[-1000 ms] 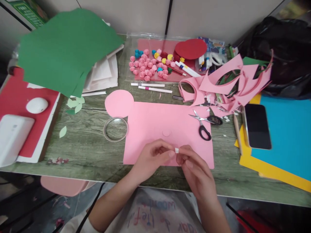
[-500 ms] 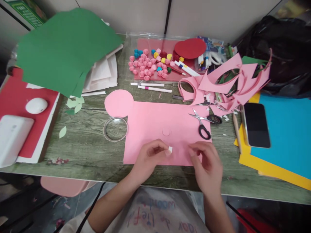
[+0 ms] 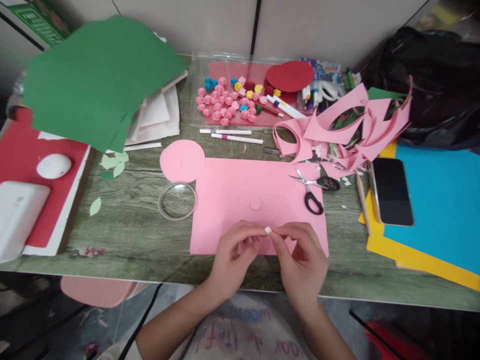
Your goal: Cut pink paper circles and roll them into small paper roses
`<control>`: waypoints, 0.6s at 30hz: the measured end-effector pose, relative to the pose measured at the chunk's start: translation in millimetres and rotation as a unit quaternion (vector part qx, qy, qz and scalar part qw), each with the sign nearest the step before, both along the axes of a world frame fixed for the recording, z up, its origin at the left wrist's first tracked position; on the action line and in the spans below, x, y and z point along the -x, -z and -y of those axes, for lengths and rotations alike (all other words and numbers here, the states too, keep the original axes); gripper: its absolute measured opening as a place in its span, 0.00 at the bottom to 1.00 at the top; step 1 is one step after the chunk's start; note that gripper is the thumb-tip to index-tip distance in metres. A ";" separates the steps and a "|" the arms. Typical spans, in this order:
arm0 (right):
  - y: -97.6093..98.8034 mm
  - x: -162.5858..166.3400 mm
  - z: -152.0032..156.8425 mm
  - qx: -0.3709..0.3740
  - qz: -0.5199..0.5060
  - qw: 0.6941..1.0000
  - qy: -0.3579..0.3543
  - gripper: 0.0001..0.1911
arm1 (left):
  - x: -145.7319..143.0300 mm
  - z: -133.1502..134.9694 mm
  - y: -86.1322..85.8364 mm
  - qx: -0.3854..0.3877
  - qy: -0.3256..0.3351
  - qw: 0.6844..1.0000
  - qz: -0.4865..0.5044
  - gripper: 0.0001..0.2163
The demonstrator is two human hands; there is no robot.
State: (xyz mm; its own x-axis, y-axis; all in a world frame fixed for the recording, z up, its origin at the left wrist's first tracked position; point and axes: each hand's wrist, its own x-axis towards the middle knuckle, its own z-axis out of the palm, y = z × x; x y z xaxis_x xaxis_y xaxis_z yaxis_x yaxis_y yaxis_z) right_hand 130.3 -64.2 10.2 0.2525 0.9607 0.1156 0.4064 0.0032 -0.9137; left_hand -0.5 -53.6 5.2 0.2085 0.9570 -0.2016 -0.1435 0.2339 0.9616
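Your right hand (image 3: 305, 265) seems to pinch the small white piece (image 3: 267, 230), thumb and forefinger together; your left hand (image 3: 232, 255) brings its forefinger to it, its thumb's grip unclear; the piece is over the pink sheet (image 3: 228, 190); the step looks like 2-handed fingertip handling, so the next move calls for a light, steady pinch; beyond, open scissors (image 3: 307, 184) lie on the sheet; a tape roll (image 3: 176, 218) sits at its left edge.

White piece (image 3: 267, 230) too small for detail, black bag (image 3: 438, 85) and blue sheet (image 3: 442, 205) partly beyond the right edge.
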 end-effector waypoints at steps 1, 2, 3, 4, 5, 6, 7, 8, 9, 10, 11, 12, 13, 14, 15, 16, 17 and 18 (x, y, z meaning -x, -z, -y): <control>0.8 0.1 1.0 -0.019 0.027 0.999 0.005 0.07 | -1.0 1.4 0.0 -0.004 -0.001 1.000 -0.001 0.11; 1.7 0.1 2.2 -0.039 0.056 0.998 0.009 0.08 | -2.2 2.9 0.0 -0.008 -0.004 1.000 0.000 0.12; 2.5 -0.2 3.3 -0.056 0.084 0.995 0.010 0.09 | -3.6 4.5 0.0 -0.014 -0.008 1.000 0.003 0.12; 3.4 -0.7 4.5 -0.072 0.111 0.991 0.009 0.10 | -5.2 6.2 -0.1 -0.020 -0.011 1.000 0.008 0.12; 4.2 -1.4 5.7 -0.090 0.134 0.987 0.008 0.10 | -7.0 8.0 -0.2 -0.026 -0.014 0.999 0.015 0.12; 5.0 -2.3 6.7 -0.109 0.154 0.982 0.007 0.11 | -8.8 9.8 -0.1 -0.029 -0.018 0.999 0.025 0.12; 5.5 -3.4 7.5 -0.129 0.173 0.976 0.005 0.12 | -10.8 11.7 0.1 -0.029 -0.022 0.999 0.035 0.12; 5.9 -4.7 8.2 -0.148 0.190 0.970 0.002 0.13 | -12.9 13.8 0.5 -0.026 -0.026 0.998 0.047 0.12; 6.2 -6.2 8.7 -0.166 0.207 0.964 -0.002 0.13 | -15.1 16.0 1.0 -0.020 -0.032 0.997 0.061 0.12; 6.2 -7.9 8.9 -0.181 0.222 0.958 -0.006 0.14 | -17.4 18.3 1.6 -0.011 -0.040 0.996 0.078 0.12; 6.1 -9.8 8.8 -0.192 0.236 0.953 -0.011 0.13 | -19.9 20.6 2.1 0.002 -0.046 0.994 0.098 0.12; 6.0 -12.0 8.6 -0.197 0.250 0.948 -0.019 0.13 | -22.4 22.9 2.3 0.020 -0.052 0.991 0.121 0.13; 5.8 -14.4 8.4 -0.200 0.263 0.943 -0.028 0.12 | -24.9 25.0 2.3 0.044 -0.056 0.987 0.147 0.13; 5.6 -17.0 8.2 -0.202 0.274 0.940 -0.038 0.12 | -27.3 26.7 1.8 0.073 -0.060 0.980 0.176 0.14; 5.3 -19.7 8.0 -0.206 0.283 0.936 -0.046 0.11 | -29.4 28.0 1.0 0.106 -0.064 0.971 0.205 0.15; 5.1 -22.6 8.0 -0.208 0.291 0.932 -0.056 0.10 | -31.1 28.8 0.0 0.140 -0.069 0.960 0.232 0.16; 4.7 -25.4 8.0 -0.211 0.297 0.929 -0.064 0.09 | -32.2 29.1 -1.1 0.174 -0.070 0.949 0.254 0.17; 4.2 -28.2 7.8 -0.214 0.302 0.926 -0.075 0.08 | -32.5 28.9 -2.2 0.208 -0.065 0.938 0.271 0.18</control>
